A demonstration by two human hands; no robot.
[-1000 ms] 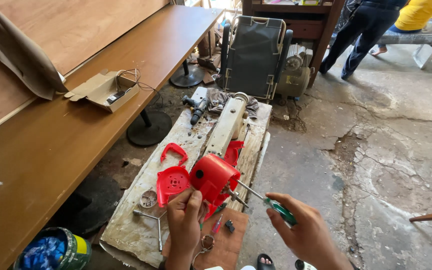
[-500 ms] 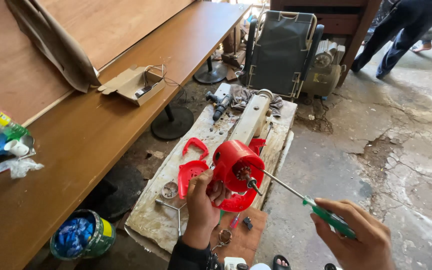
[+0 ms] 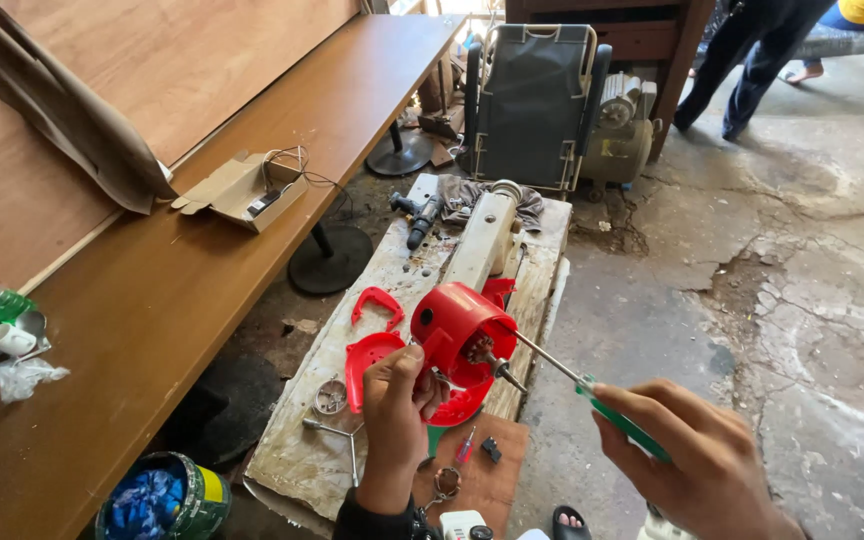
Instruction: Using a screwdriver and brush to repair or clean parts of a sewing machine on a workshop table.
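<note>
Holding: left hand (image 3: 397, 400) grips a red housing (image 3: 449, 325) from below, above the board (image 3: 302, 455); right hand (image 3: 697, 455) clenched on a screwdriver (image 3: 592, 390)
Look: housing round, glossy red plastic, open face showing a metal shaft (image 3: 502, 370)
Axis: shaft points lower right; screwdriver runs upper left, tip at the housing's open face
Hidden: handle mostly inside the fist; screw not discernible; right hand cut off at frame bottom
</note>
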